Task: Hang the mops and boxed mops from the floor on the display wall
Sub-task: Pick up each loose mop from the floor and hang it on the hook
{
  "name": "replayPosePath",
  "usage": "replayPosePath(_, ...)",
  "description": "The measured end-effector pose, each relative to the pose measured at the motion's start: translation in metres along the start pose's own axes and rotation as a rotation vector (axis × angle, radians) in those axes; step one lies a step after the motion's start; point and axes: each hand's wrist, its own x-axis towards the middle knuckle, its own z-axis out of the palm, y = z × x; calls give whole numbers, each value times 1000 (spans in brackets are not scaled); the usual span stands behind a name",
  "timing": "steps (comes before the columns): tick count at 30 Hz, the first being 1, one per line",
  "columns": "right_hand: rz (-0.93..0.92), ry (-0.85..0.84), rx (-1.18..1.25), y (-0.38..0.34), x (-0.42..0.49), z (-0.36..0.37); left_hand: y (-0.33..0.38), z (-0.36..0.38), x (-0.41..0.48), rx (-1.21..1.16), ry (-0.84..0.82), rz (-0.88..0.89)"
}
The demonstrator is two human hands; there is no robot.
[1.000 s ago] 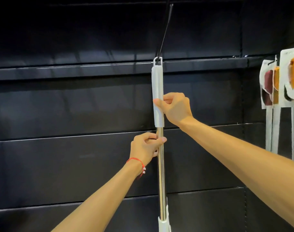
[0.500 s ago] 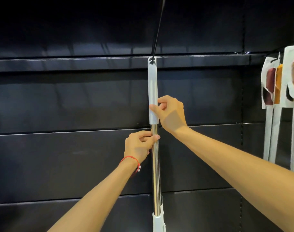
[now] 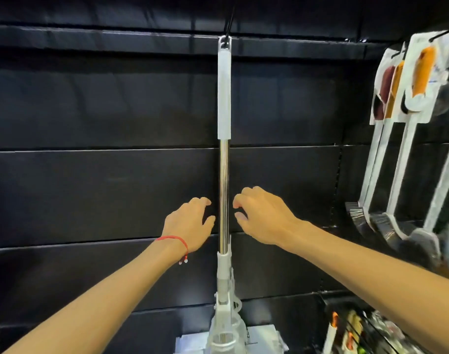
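Display wall (image 3: 90, 180): dark horizontal panels, bare across the left side.

Left hand (image 3: 190, 224): palm away from the camera, fingers (image 3: 201, 201) loosely curled and spread, thumb pointing at the pole. Holds nothing. Sits just left of the pole with a visible gap, not touching. Red string bracelet (image 3: 174, 240) on the wrist.

Mop (image 3: 223, 190), centre: hangs upright on the wall. The loop at the top of its white grip (image 3: 223, 93) sits on a thin black hook (image 3: 228, 34) that comes out of the upper panel. Below the grip the shiny metal pole runs straight down into a white plastic joint (image 3: 223, 272), then into a clear wringer-type frame and a flat pale head (image 3: 263, 337) at the bottom edge of the view. The lower end is cut off, so whether it clears the floor can't be told.

Right hand (image 3: 264, 215): mirrors the left, just right of the pole, fingers (image 3: 246, 194) half curled and apart, thumb tip near the pole but with a gap. Grips nothing.

Far right: a row of long-handled brushes (image 3: 397, 159) with white handles hangs from another hook, cardboard sleeves (image 3: 422, 72) printed orange and dark red over the top ends, bristle heads low. This part is blurred, probably three or four items.

Bottom right corner: a wire rack (image 3: 366, 335) with small packaged goods, details not readable.
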Motion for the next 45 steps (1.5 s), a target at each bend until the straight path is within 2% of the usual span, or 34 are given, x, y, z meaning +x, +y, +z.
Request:
replayPosePath(4, -108, -74, -143, -22, -49, 22, -4, -5, -54, 223, -66, 36)
replayPosePath(9, -151, -113, -123, -47, -114, 44, 1, -2, -140, 460, -147, 15)
replayPosePath(17, -323, -218, 33, -104, -241, 74, 24, -5, -316, 516, -234, -207)
replayPosePath(23, -436, -188, 211, -174, -326, 75, 39, -23, -457, 540, -316, -414)
replayPosePath(34, -668, -297, 435, -345, -491, 35, 61, -101, -730, 491, -295, -811)
replayPosePath(45, -866, -364, 508, -562, -663, -33, 59, -248, -1017, 575, -373, -1036)
